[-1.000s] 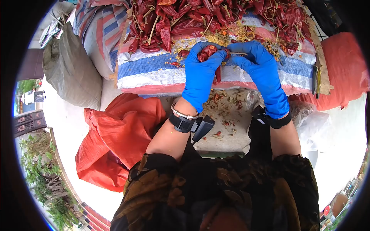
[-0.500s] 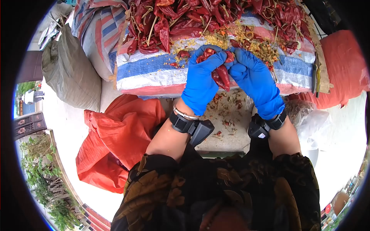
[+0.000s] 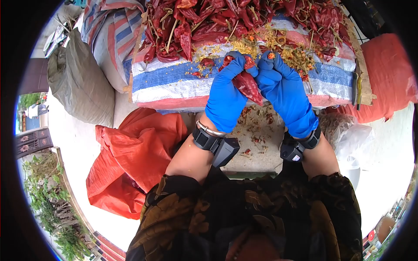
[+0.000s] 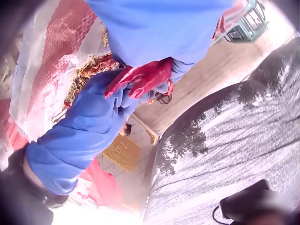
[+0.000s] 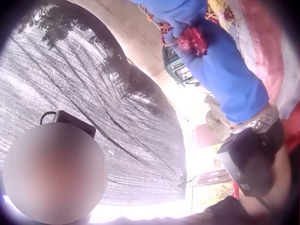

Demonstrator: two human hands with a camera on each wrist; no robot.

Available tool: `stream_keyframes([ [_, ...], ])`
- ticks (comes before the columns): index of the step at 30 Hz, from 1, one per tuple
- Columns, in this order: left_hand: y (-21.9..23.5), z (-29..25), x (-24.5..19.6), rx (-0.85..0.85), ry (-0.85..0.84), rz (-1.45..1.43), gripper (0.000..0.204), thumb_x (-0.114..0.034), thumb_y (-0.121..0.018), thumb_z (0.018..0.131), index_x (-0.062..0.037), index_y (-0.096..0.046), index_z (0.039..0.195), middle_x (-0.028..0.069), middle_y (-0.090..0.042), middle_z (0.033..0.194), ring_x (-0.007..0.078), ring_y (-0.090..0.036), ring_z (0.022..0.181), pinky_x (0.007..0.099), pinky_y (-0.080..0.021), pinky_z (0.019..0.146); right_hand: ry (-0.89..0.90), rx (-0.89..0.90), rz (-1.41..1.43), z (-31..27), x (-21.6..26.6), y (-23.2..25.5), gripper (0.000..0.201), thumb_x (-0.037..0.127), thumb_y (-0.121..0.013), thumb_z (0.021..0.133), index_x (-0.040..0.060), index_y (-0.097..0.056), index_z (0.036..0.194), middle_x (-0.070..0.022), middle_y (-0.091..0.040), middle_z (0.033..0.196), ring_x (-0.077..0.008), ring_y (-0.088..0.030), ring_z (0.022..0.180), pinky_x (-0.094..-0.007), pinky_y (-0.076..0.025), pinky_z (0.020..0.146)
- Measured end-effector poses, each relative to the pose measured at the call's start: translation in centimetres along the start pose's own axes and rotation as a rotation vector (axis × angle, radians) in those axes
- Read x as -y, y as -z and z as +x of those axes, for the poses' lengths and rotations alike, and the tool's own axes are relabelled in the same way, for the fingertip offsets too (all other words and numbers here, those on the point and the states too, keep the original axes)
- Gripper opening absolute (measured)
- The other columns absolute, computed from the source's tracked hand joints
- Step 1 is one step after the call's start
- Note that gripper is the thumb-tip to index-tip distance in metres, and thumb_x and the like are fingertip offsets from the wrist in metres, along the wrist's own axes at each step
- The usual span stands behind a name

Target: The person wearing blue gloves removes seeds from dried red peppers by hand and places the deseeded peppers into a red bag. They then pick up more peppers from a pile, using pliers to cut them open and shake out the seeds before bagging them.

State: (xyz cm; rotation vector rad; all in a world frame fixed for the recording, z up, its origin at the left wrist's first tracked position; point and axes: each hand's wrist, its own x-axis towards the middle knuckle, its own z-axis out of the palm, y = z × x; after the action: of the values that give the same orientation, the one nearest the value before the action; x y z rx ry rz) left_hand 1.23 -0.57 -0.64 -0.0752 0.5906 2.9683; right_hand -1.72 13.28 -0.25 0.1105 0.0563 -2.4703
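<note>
Both hands wear blue gloves and are close together over the front of the striped sheet (image 3: 174, 82). My left hand (image 3: 227, 93) grips a dried red chili (image 3: 248, 88), whose pointed end hangs down towards the right hand. In the left wrist view the chili (image 4: 152, 75) shows as glossy red lobes below the glove. Beside it, my right hand (image 3: 285, 93) has curled fingers and pinches a small orange-red chili stem end (image 3: 271, 55) at its fingertips. The rest of that piece is hidden by the glove.
A heap of dried red chilies (image 3: 209, 26) covers the sheet's far part. Yellow seeds (image 3: 244, 45) and loose stems (image 3: 302, 63) lie just beyond the hands. A red sack (image 3: 139, 148) stands at left, a grey sack (image 3: 80, 82) behind it, another red sack (image 3: 387, 78) at right.
My right hand, earlier pinching the long stem, came against the chili and has now drawn slightly right with the orange-red end. The chili in my left hand has swung into fuller view.
</note>
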Motion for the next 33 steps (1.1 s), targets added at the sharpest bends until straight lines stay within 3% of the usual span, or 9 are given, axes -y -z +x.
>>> stream_keyframes([
  [3,0.1,0.3,-0.2,-0.005,-0.017,-0.004,0.007,-0.008,-0.055,0.084,-0.0080,-0.053,0.091,0.0055,-0.055,0.089,0.0176,-0.054,0.082,0.0317,-0.045,0.079,0.105,0.006,-0.276,0.2,0.3,-1.0,0.019,0.012,-0.052,0.089,-0.0003,-0.054,0.104,-0.0026,-0.054,0.073,-0.0073,-0.036,0.056,-0.0197,-0.032,0.052],
  [5,0.2,0.3,-0.5,-0.020,-0.031,0.006,0.007,-0.008,-0.056,0.084,-0.0081,-0.053,0.091,0.0057,-0.055,0.089,0.0181,-0.054,0.082,0.0333,-0.045,0.077,0.535,-0.425,-0.843,0.3,0.9,-2.1,0.015,0.008,-0.056,0.087,0.0015,-0.057,0.100,-0.0076,-0.063,0.092,-0.0070,-0.048,0.064,-0.0188,-0.040,0.058],
  [6,0.0,0.2,-1.1,-0.049,-0.032,0.047,0.008,-0.009,-0.056,0.084,-0.0075,-0.053,0.091,0.0062,-0.056,0.089,0.0190,-0.055,0.083,0.0357,-0.046,0.079,0.601,-0.318,-1.191,0.0,2.9,-1.1,0.015,0.009,-0.061,0.083,0.0036,-0.059,0.097,-0.0016,-0.061,0.083,-0.0071,-0.052,0.070,-0.0196,-0.043,0.065],
  [9,0.3,0.5,-1.5,-0.105,-0.084,0.051,0.009,-0.009,-0.057,0.082,-0.0061,-0.053,0.090,0.0075,-0.057,0.089,0.0208,-0.056,0.087,0.0400,-0.047,0.084,0.950,-0.279,-1.578,0.5,5.2,-0.1,0.013,0.010,-0.061,0.084,0.0041,-0.061,0.096,-0.0001,-0.062,0.086,-0.0068,-0.053,0.075,-0.0184,-0.043,0.072],
  [11,0.6,0.7,-1.6,-0.132,-0.134,0.019,0.009,-0.008,-0.058,0.082,-0.0052,-0.054,0.089,0.0081,-0.058,0.089,0.0218,-0.056,0.090,0.0420,-0.047,0.087,0.977,-0.281,-1.723,0.5,7.1,0.8,0.020,0.012,-0.064,0.081,0.0079,-0.062,0.100,-0.0034,-0.062,0.095,-0.0121,-0.056,0.080,-0.0234,-0.045,0.075],
  [13,0.7,0.8,-1.7,-0.120,-0.149,0.024,0.010,-0.006,-0.058,0.080,-0.0029,-0.054,0.089,0.0098,-0.059,0.091,0.0231,-0.057,0.093,0.0452,-0.044,0.093,1.162,-0.412,-2.494,0.3,8.0,0.7,0.032,0.012,-0.066,0.075,0.0131,-0.061,0.107,-0.0100,-0.058,0.108,-0.0210,-0.057,0.093,-0.0313,-0.045,0.080],
  [23,1.1,1.0,-2.2,-0.184,-0.092,0.033,0.012,-0.002,-0.056,0.079,-0.0035,-0.053,0.090,0.0077,-0.056,0.089,0.0218,-0.055,0.084,0.0398,-0.045,0.087,1.193,-0.174,-2.663,1.5,8.1,1.4,0.039,0.013,-0.062,0.077,0.0157,-0.058,0.116,-0.0149,-0.054,0.114,-0.0306,-0.050,0.104,-0.0391,-0.041,0.087],
  [25,1.2,1.0,-2.2,-0.265,-0.157,0.035,0.013,-0.002,-0.056,0.078,-0.0045,-0.052,0.091,0.0068,-0.055,0.087,0.0218,-0.054,0.083,0.0384,-0.046,0.084,1.299,-0.438,-2.476,1.2,10.3,1.4,0.039,0.013,-0.062,0.078,0.0141,-0.057,0.116,-0.0159,-0.053,0.115,-0.0323,-0.050,0.104,-0.0388,-0.041,0.087],
  [33,-0.3,0.7,-2.4,-0.201,-0.133,0.035,0.015,-0.003,-0.055,0.080,-0.0045,-0.051,0.094,0.0059,-0.054,0.093,0.0185,-0.053,0.086,0.0375,-0.044,0.088,1.227,-0.808,-2.322,-1.6,16.0,1.1,0.044,0.016,-0.063,0.077,0.0101,-0.054,0.119,-0.0194,-0.050,0.119,-0.0272,-0.054,0.095,-0.0347,-0.046,0.079],
])
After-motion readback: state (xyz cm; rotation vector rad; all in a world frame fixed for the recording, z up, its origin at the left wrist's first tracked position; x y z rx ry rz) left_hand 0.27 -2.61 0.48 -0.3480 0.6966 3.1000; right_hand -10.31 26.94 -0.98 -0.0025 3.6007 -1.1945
